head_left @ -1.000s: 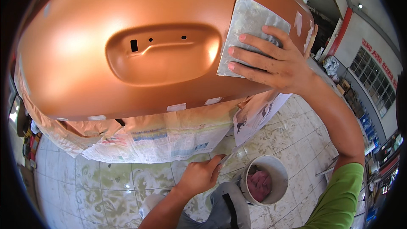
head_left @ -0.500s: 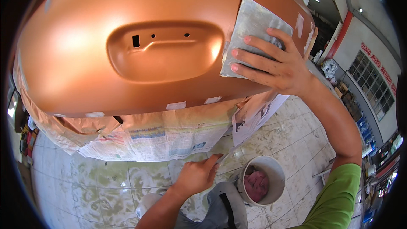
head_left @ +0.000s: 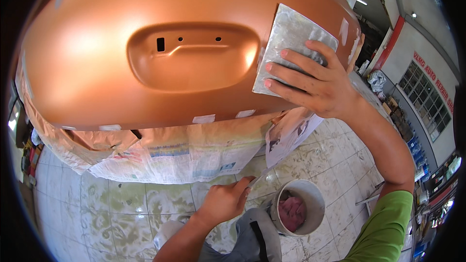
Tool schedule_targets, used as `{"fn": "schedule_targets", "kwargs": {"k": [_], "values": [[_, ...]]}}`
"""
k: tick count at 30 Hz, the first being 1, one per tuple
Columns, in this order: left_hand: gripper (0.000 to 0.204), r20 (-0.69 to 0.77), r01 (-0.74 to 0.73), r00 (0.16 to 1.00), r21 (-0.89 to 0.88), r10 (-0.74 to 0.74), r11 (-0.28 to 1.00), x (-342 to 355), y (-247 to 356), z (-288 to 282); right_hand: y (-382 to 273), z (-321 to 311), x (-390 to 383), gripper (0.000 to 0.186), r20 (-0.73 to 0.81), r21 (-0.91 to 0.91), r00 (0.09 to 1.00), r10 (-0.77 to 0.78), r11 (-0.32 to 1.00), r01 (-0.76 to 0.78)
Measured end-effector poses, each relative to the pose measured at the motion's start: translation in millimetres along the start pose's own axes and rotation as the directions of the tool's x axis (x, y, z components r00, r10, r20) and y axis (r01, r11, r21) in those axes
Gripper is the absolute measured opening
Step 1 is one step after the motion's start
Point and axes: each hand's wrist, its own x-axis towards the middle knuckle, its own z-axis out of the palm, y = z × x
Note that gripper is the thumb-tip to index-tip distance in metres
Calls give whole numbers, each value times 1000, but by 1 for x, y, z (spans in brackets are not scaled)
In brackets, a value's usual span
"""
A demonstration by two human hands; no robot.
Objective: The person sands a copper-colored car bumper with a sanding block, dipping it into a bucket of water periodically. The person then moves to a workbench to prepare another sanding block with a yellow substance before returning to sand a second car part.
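The right hand spreads its fingers over the grey plate, against or before the copper panel; its thumb is hidden. The left hand clamps a thin tool near the bucket.

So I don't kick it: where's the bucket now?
In the head view, the bucket stands on the tiled floor, lower right of centre, just right of the grey trouser leg, pink cloth inside.

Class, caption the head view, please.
The right hand holds a flat grey sheet over a copper-orange car panel.
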Motion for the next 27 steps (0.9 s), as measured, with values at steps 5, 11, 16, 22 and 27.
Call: {"fn": "schedule_targets", "kwargs": {"k": [5,11,16,22,27], "values": [[30,8,13,1000,-16,-13,1000,0,4,-6,-3,-11,-7,30,52,-40,999,11,999,-9],[30,0,-20,1000,-7,20,1000,-2,5,0,8,5,-1,38,-6,5,999,-36,999,36],[32,2,23,1000,0,-23,1000,-5,6,-8,9,-3,-18,39,22,3,999,-38,999,38],[32,19,-1,1000,3,1,1000,-4,8,-2,4,-8,6,36,2,-25,999,-53,998,53],[31,-1,3,1000,-2,-3,1000,-6,7,-2,-1,-5,-6,35,35,12,999,-6,1000,6]]}}
